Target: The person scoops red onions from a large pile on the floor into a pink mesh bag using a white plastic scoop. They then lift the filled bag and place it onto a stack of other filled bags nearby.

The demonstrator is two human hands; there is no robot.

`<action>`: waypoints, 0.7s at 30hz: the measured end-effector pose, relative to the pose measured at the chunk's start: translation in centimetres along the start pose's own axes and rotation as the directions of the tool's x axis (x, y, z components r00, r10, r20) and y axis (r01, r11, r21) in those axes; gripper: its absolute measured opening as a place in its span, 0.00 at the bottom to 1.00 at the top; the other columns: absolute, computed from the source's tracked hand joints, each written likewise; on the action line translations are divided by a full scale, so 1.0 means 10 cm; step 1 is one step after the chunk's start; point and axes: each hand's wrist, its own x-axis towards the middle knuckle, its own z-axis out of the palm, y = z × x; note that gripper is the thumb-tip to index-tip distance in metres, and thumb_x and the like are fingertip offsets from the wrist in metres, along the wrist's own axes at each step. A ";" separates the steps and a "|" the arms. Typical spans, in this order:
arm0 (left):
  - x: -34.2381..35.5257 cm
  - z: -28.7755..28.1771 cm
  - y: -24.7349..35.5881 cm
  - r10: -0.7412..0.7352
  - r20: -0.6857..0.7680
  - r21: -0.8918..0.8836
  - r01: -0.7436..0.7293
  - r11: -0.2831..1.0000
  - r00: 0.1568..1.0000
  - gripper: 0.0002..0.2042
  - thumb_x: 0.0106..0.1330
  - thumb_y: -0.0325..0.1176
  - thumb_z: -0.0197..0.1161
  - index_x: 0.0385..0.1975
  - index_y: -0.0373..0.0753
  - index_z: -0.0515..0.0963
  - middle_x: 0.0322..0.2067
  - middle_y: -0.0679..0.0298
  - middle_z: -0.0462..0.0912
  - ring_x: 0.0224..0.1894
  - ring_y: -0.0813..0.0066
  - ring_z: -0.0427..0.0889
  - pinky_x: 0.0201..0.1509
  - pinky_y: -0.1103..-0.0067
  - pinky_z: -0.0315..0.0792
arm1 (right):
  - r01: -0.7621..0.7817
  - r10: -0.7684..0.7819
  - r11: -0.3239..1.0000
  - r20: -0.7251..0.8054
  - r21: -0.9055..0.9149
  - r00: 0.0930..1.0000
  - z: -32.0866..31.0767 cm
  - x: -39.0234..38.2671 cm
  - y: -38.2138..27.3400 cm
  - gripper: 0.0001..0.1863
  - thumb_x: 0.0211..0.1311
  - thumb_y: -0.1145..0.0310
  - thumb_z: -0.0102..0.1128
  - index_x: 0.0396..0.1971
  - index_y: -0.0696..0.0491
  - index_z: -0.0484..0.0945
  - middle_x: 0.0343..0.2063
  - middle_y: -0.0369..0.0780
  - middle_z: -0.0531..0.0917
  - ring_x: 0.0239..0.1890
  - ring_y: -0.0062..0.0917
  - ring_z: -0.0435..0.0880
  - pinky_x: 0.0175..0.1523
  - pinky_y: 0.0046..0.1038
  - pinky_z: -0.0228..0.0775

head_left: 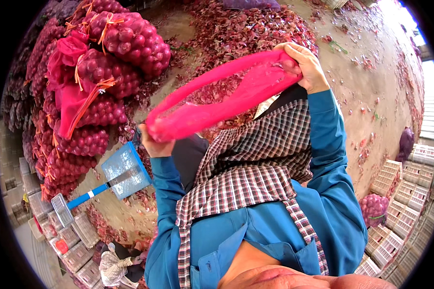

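Observation:
A bright pink-red mesh bag (190,126) is stretched between my two hands, its mouth held wide as a long loop in front of my checked apron. My left hand (156,144) grips the lower left end, its fingers partly hidden by the mesh. At the upper right end, my right hand (307,67) is closed on the rim, with some fingers showing through the mesh. No onions show inside the bag. Through its mouth I see a heap of loose red onion skins (248,31) on the floor.
Mesh sacks of red onions (130,45), tied with orange string, are piled at left, an empty red mesh bag (67,103) draped over them. A blue platform scale (137,176) stands nearby. Plastic crates (402,216) and an onion sack (373,208) line the right. Another person (115,265) sits lower left.

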 end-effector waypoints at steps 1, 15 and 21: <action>0.11 0.06 0.02 -0.001 0.214 -0.177 0.040 0.983 0.977 0.15 0.63 0.44 0.63 0.32 0.36 0.76 0.25 0.71 0.76 0.23 0.83 0.71 0.24 0.84 0.65 | -0.016 0.004 0.994 -0.104 -0.111 0.995 0.11 0.01 0.02 0.11 0.68 0.66 0.52 0.41 0.57 0.77 0.20 0.27 0.70 0.17 0.07 0.61 0.20 0.12 0.51; 0.24 -0.04 0.02 0.403 -0.411 0.450 -0.202 0.870 0.818 0.12 0.69 0.30 0.54 0.51 0.36 0.71 0.38 0.63 0.80 0.35 0.75 0.81 0.38 0.80 0.78 | 0.148 -0.387 0.445 -0.041 -0.883 0.921 0.21 0.09 0.17 0.11 0.50 0.78 0.58 0.36 0.55 0.78 0.33 0.43 0.78 0.35 0.31 0.78 0.42 0.29 0.70; 0.16 -0.02 -0.06 -0.053 -0.149 0.766 0.149 0.625 0.987 0.11 0.68 0.36 0.58 0.42 0.36 0.77 0.22 0.72 0.76 0.18 0.87 0.67 0.20 0.87 0.61 | 0.264 -0.419 0.878 -0.376 -0.398 0.826 -0.07 0.11 0.20 0.11 0.59 0.81 0.49 0.38 0.58 0.79 0.37 0.38 0.83 0.30 0.19 0.80 0.37 0.21 0.73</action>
